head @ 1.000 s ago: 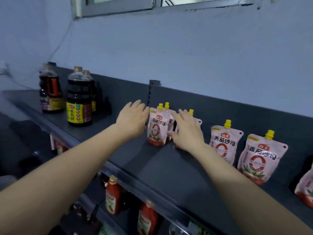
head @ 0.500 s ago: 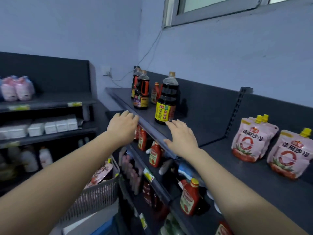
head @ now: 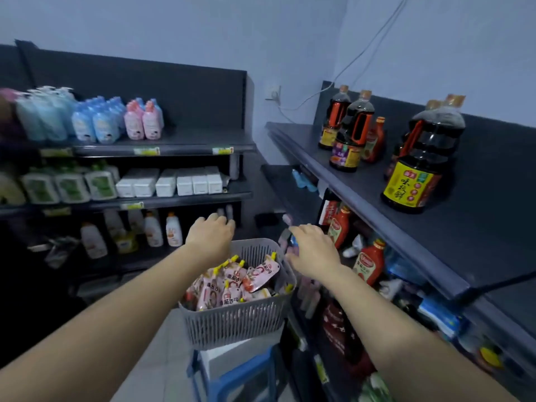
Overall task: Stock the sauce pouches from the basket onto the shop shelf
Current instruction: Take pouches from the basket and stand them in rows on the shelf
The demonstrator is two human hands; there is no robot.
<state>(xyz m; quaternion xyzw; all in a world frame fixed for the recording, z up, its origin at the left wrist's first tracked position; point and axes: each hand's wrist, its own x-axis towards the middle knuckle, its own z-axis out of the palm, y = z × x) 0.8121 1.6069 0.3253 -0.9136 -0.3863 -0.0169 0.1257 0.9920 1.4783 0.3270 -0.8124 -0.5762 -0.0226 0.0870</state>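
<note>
Left hand (head: pixel 210 236): palm down over the basket's far left rim, fingers loosely bent, holding nothing.
Right hand (head: pixel 314 250): palm down just right of the basket's far corner, fingers relaxed and spread, holding nothing.
Basket (head: pixel 232 323): grey slotted plastic, on a white box (head: pixel 232 353) atop a blue stool (head: pixel 246 372), just beside the right-hand shelf.
Pouches (head: pixel 232 282): pink-white with yellow caps and a red ring on the front, heaped in the basket. One near the front reads 番茄沙司.
Shelf (head: pixel 435 236): dark top board on the right, carrying bottles.
Soy bottles (head: pixel 420 158): dark with orange handles, standing on the shelf. The nearest has a yellow label reading 味极鲜.
Ketchup (head: pixel 369 264): red bottles on the tier beneath, label writing too blurred to read.
Left rack (head: pixel 174 145): blue and pink pump bottles (head: pixel 95 123) on top, white cartons (head: pixel 174 182) on the next tier down. The yellow price tags are unreadable.
</note>
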